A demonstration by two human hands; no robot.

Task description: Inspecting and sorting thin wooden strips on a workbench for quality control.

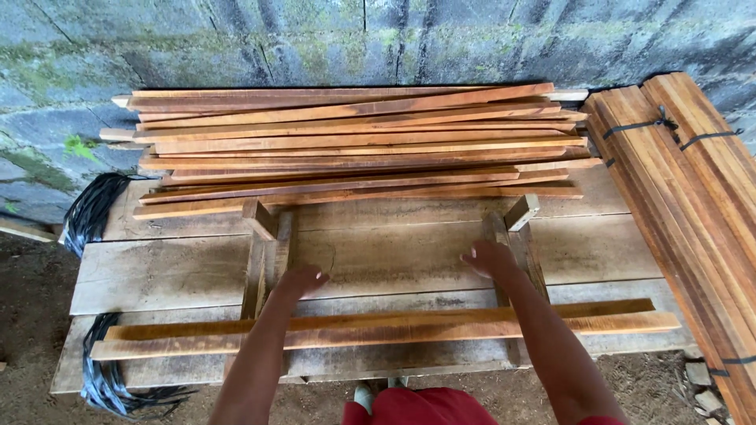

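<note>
Wooden boards are making up the big worktop, which is sitting in front of a grey block wall. A loose pile of long thin slats is lying along the far side, running left to right, and a tied bundle of slats is lying at the right. Two slats are lying across the near edge, just under both arms, with their long way going left to right. Two short wooden uprights are standing in the middle. The left hand is resting by the left upright, its grip loose and holding nothing. The right hand is touching the right upright, fingers spread, not closed on anything. Black straps are hanging off the left end.
</note>
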